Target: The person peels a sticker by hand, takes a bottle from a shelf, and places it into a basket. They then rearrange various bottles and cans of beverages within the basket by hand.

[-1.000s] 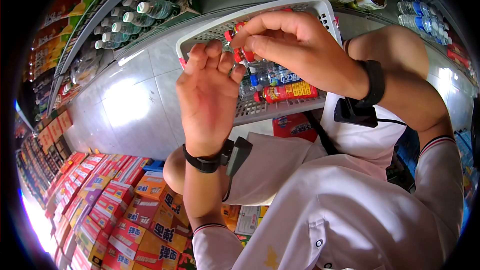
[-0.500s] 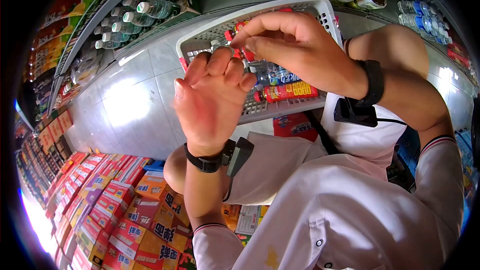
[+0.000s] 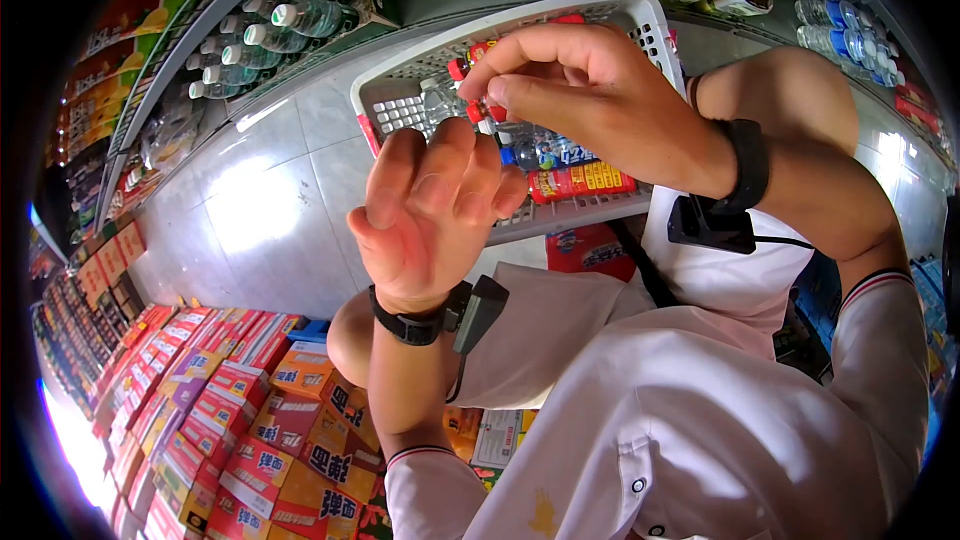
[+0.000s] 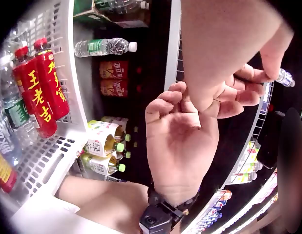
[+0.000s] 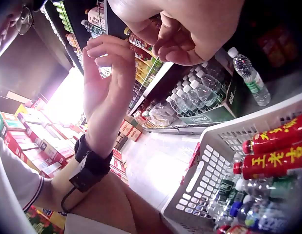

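The left hand [image 3: 435, 225] is empty, fingers loosely bent. The right hand [image 3: 620, 105], fingers narrow and also empty, partly hides red plastic bottles [image 3: 479, 53] inside the white perforated plastic basket [image 3: 648, 10].

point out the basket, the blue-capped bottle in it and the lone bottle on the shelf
basket [image 4: 75, 87]: left wrist view, on its rim
blue-capped bottle [image 5: 235, 208]: right wrist view, on its cap
lone bottle [image 4: 95, 47]: left wrist view, on its green label
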Tool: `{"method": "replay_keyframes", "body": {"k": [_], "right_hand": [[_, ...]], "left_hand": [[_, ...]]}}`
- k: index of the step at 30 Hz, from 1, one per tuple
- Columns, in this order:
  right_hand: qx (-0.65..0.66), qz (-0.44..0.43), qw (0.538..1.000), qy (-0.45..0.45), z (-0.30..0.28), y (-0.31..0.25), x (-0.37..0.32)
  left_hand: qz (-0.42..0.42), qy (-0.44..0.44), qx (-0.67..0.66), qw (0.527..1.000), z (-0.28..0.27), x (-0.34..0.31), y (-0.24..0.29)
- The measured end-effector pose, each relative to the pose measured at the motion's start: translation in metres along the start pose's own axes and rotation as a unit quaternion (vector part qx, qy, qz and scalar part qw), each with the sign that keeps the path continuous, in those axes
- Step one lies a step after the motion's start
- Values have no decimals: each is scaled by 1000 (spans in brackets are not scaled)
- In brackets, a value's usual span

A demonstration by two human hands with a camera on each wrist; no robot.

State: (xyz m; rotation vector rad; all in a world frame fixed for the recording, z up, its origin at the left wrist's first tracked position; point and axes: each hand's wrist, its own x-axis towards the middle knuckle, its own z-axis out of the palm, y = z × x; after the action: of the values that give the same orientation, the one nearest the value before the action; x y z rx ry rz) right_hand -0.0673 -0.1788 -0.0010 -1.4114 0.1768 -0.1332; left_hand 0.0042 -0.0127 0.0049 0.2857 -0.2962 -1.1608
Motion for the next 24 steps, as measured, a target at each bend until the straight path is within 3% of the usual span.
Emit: {"method": "replay_keyframes", "body": {"k": [2, 8, 13, 16, 19, 21, 24], "right_hand": [[0, 2, 1000, -1, 0, 0, 0], [11, 6, 1000, 5, 1, 4, 0], [32, 38, 999, 21, -6, 1, 9], [1, 57, 998, 23, -14, -7, 17], [-182, -50, 980, 63, -22, -24, 24], [-231, -127, 962, 72, -29, -42, 23], [-353, -294, 882, 102, -29, -106, 2]], "left_hand": [[24, -7, -14, 1000, -4, -2, -4], [-12, 10, 17, 1000, 4, 0, 3], [0, 117, 32, 993, 0, 2, 7], [42, 133, 61, 988, 3, 7, 8], [50, 182, 74, 979, 19, 11, 10], [54, 164, 90, 981, 14, 9, 11], [79, 151, 126, 977, 19, 3, 11]]}}
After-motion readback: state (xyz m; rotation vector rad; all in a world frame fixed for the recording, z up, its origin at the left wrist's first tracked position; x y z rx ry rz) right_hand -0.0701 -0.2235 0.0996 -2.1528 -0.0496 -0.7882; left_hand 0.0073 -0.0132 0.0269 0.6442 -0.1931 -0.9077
